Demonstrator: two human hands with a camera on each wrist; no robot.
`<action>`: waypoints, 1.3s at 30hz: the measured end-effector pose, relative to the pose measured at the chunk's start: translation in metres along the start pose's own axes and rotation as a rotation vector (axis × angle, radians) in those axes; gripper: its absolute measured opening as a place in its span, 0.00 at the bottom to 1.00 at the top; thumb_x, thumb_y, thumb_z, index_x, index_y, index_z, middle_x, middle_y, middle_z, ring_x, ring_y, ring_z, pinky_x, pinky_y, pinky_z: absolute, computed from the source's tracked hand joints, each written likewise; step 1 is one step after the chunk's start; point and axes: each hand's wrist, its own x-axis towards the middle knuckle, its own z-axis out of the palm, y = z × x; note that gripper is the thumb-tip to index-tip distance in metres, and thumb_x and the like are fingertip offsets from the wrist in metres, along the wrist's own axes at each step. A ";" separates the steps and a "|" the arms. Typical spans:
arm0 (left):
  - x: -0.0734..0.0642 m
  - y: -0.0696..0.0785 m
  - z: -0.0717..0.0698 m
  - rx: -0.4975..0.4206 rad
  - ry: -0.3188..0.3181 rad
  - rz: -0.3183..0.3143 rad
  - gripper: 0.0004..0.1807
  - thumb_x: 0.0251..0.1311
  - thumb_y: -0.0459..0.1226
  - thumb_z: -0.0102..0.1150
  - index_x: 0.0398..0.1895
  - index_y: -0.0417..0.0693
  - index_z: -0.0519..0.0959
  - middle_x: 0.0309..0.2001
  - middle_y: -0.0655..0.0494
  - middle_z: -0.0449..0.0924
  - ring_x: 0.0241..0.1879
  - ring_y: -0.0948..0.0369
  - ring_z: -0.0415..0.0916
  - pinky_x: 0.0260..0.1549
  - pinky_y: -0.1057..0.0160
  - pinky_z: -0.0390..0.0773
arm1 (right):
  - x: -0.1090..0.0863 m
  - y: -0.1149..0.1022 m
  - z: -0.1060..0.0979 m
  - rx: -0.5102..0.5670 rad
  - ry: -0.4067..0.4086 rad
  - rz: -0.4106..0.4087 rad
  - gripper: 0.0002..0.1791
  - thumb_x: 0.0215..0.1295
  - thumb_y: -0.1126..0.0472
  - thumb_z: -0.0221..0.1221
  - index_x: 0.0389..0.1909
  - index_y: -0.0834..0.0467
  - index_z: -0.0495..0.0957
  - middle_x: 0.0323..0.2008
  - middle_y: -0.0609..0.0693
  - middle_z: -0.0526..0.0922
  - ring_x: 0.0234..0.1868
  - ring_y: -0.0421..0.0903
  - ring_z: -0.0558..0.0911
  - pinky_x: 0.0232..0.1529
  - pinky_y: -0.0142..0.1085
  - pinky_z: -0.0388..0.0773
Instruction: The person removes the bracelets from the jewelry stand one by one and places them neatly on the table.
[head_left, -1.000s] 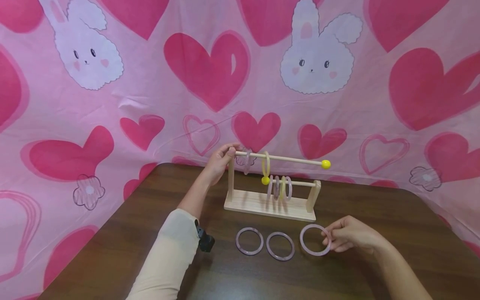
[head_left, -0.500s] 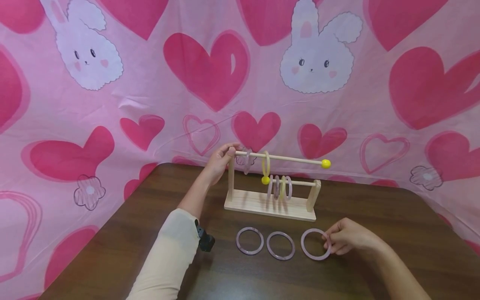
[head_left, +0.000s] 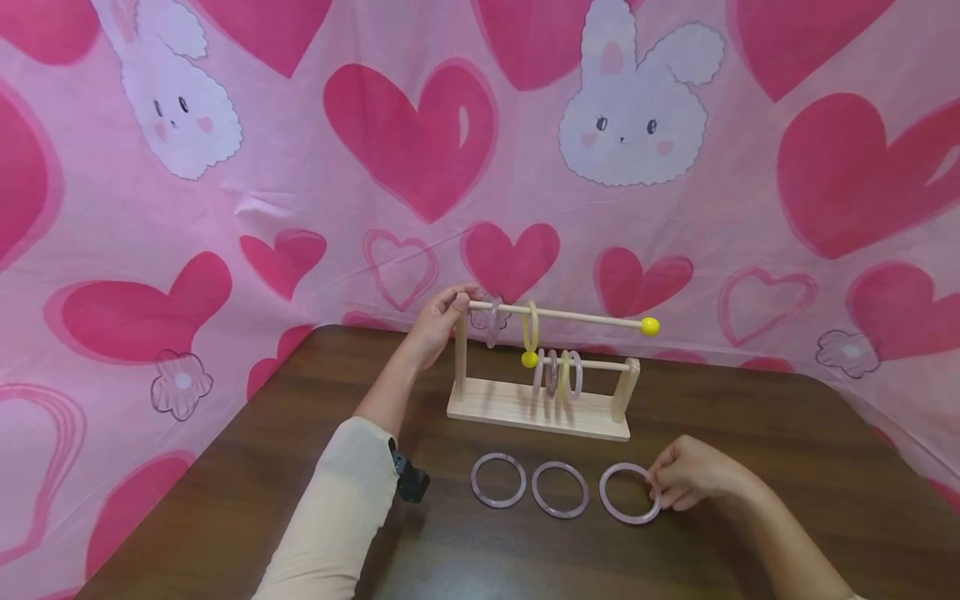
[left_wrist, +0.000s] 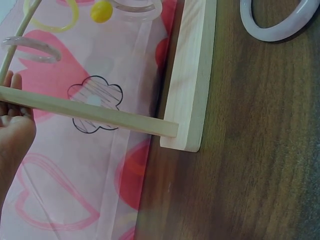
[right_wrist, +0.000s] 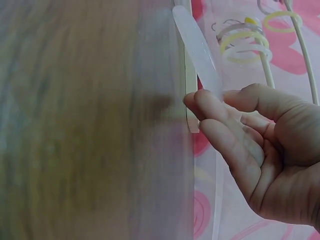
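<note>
Right hand: here at the near right, the right hand (head_left: 693,473) pinches the lilac ring (head_left: 632,520) by its right edge, thumb against fingers.
Lilac ring: out over the dark, wood-grained table (head_left: 495,558), tilted, its finger side raised in the right wrist view; whether its far edge touches the wood, I can't tell.
Ring to stand: the wooden stand (head_left: 540,410) sits beyond the ring and to its left, its long axis running left to right; the right hand is the near one, the left well apart.
Left hand: the left hand (head_left: 438,325) grips the top of the stand's left upright.
Rods: the upper rod (head_left: 592,316) points its round yellow bead (head_left: 649,327) rightwards; the lower rod (head_left: 606,366) points left.
Loose pair: two matching rings (head_left: 564,516) lie flat, side by side, left of the pinched one.
Textures: smooth pale wood, glossy marbled hoops.
</note>
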 end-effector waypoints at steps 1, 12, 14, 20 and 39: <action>0.000 0.000 0.000 0.004 0.003 -0.003 0.27 0.64 0.43 0.47 0.58 0.31 0.65 0.54 0.37 0.71 0.52 0.56 0.67 0.58 0.49 0.58 | 0.000 0.000 0.000 -0.006 0.003 0.001 0.09 0.52 0.72 0.52 0.29 0.72 0.79 0.22 0.54 0.82 0.22 0.42 0.80 0.23 0.38 0.78; 0.000 0.000 -0.001 0.016 0.004 -0.001 0.26 0.63 0.43 0.47 0.58 0.32 0.66 0.53 0.38 0.71 0.46 0.62 0.68 0.54 0.56 0.62 | -0.001 -0.002 0.000 -0.044 0.036 0.020 0.06 0.52 0.73 0.52 0.26 0.70 0.78 0.22 0.55 0.82 0.22 0.44 0.81 0.23 0.39 0.78; 0.000 0.000 -0.001 0.012 0.005 0.003 0.26 0.63 0.43 0.47 0.58 0.32 0.67 0.52 0.40 0.73 0.46 0.62 0.68 0.55 0.54 0.62 | -0.001 -0.002 0.000 -0.042 0.035 0.020 0.06 0.53 0.73 0.52 0.26 0.70 0.78 0.22 0.55 0.82 0.22 0.45 0.81 0.23 0.39 0.78; 0.000 -0.001 -0.001 -0.008 -0.002 0.025 0.25 0.64 0.41 0.47 0.57 0.29 0.66 0.47 0.50 0.76 0.45 0.62 0.69 0.57 0.48 0.59 | -0.001 -0.001 0.000 -0.046 0.038 0.022 0.06 0.53 0.73 0.53 0.26 0.70 0.78 0.22 0.55 0.82 0.23 0.45 0.81 0.24 0.40 0.78; -0.001 0.001 -0.001 0.019 -0.013 0.001 0.27 0.64 0.44 0.47 0.58 0.32 0.66 0.54 0.38 0.71 0.52 0.56 0.67 0.57 0.47 0.58 | 0.003 -0.008 -0.003 -0.056 0.054 -0.024 0.06 0.54 0.72 0.54 0.26 0.69 0.78 0.23 0.54 0.82 0.24 0.46 0.81 0.25 0.41 0.78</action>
